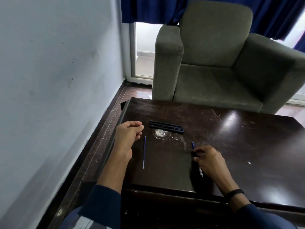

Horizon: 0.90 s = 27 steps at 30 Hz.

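Head view: your right hand (208, 160) pinches a blue refill (193, 145); your left hand (127, 134) is relaxed, empty. The refill may slip and roll on the glossy bench (247, 138).

The blue refill (193, 145) in your right hand (208, 160) is thin, with dark blue ink at the front and a clear tail. It slants with its tip pointing away, and your fingers hide its middle. A second refill (144, 152) of the same kind lies flat and untouched to its left. Beyond them, the black pens (166, 126) lie side by side, touching.
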Available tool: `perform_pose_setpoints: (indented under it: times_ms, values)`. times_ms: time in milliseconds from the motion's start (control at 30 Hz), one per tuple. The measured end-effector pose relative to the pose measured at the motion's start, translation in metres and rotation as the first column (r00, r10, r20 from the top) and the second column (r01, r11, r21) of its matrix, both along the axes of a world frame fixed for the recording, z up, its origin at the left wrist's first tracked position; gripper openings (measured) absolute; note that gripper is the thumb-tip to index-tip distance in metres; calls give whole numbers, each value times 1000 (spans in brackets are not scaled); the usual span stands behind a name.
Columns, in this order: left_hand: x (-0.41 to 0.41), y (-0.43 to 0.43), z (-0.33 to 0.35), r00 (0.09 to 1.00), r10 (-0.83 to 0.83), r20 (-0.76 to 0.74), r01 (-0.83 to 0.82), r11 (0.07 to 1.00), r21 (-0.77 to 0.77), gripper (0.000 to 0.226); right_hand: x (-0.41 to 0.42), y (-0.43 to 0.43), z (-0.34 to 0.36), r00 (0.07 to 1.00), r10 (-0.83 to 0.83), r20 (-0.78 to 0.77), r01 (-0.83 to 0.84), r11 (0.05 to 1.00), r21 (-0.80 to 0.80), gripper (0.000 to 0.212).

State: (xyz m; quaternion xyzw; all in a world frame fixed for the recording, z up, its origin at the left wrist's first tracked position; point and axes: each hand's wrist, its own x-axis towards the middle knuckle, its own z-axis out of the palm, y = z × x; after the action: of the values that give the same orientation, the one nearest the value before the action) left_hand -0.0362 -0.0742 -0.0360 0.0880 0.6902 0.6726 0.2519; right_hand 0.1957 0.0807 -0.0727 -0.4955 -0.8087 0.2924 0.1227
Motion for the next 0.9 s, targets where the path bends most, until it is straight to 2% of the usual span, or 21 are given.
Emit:
perform_pose_setpoints:
  times_ms: [333,633,900]
  values:
    - [3,4,-1,1000,-11,-1,11,1000,-12,13,0,1,0,1000,-8,-13,7,999,-45,22]
    - [3,3,0,1000,-27,2,27,1000,1,13,-1,-4,18,1000,-20,22,16,991,134,11]
    - [3,5,-4,999,-53,-1,53,999,1,14,-20,11,30,996,77,34,-80,990,114,6]
